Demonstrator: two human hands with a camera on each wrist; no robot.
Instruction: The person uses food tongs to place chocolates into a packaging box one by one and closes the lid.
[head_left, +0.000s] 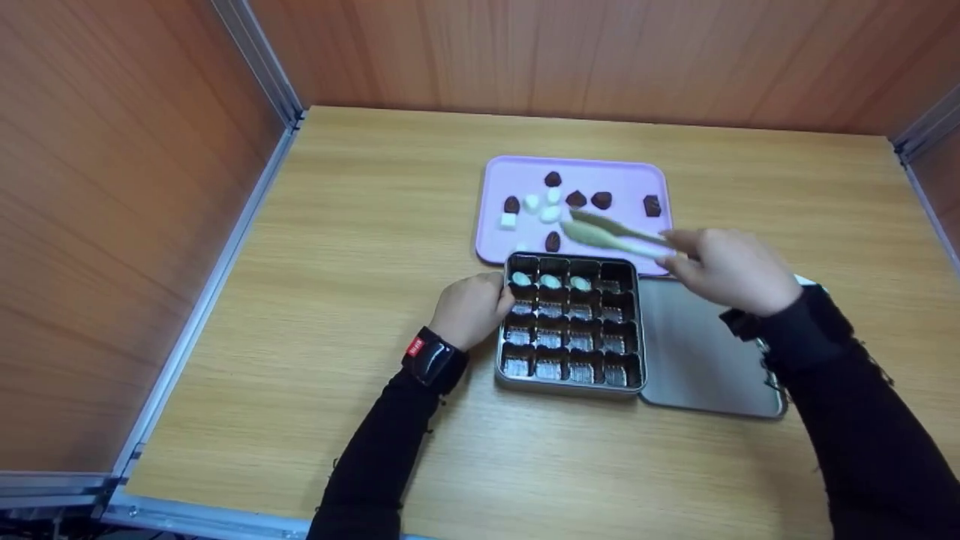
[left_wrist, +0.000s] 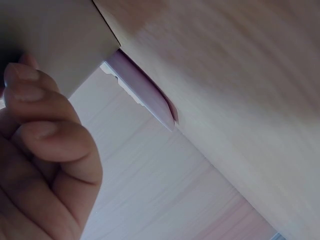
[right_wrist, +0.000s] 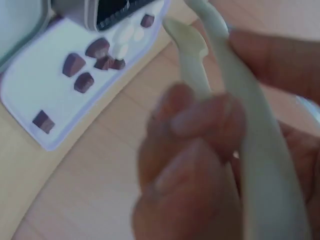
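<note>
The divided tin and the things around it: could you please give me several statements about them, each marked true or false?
1. The right hand holds the tongs. True.
2. The left hand also holds the tongs. False: it holds the left edge of the divided tin.
3. Three pale pieces lie in the tin's far row. True.
4. All the brown pieces lie inside the tin. False: several lie on the lilac tray.
5. The grey lid lies to the right of the tin. True.

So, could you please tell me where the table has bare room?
Bare table runs left of the lilac tray to the left panel, and behind the tray to the back panel. It is crowded where the tin and grey lid border the tray.
</note>
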